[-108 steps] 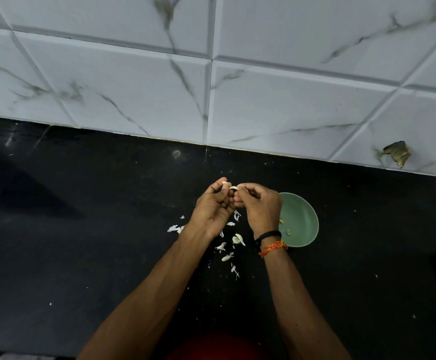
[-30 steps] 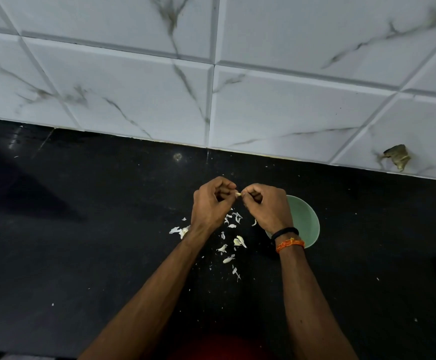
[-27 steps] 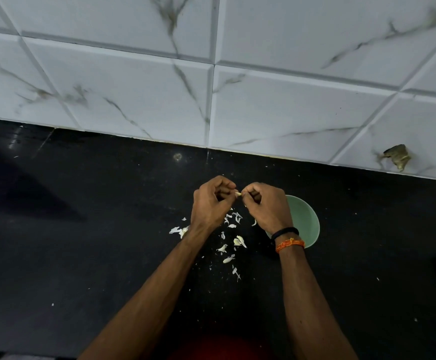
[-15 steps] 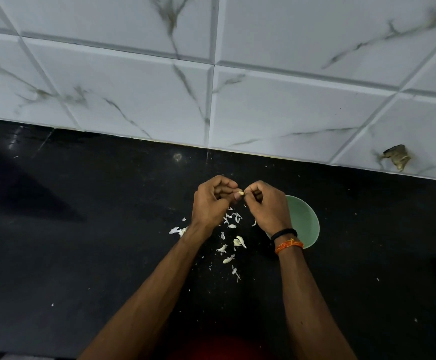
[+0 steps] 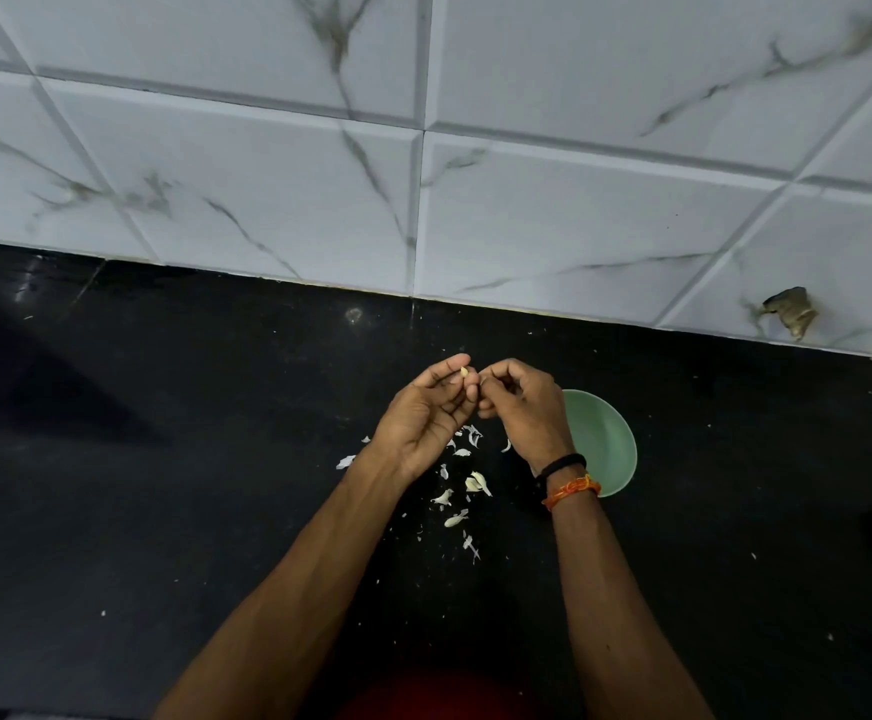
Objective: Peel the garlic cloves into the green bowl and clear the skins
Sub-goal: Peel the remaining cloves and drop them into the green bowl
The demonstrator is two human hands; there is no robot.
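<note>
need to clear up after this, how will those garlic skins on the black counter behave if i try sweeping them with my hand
The garlic skins look thin, curled and paper-like, so probably very light and apt to scatter rather than slide together. They lie as many small flakes across the counter, so the tiniest bits may cling or be missed. Likely floppy, crumpling when pinched.

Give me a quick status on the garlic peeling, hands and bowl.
Left hand pinches a garlic clove; right hand curled at it, grip unclear. Green bowl just right, partly behind the wrist. Skins scattered on black counter, uncleared.
</note>
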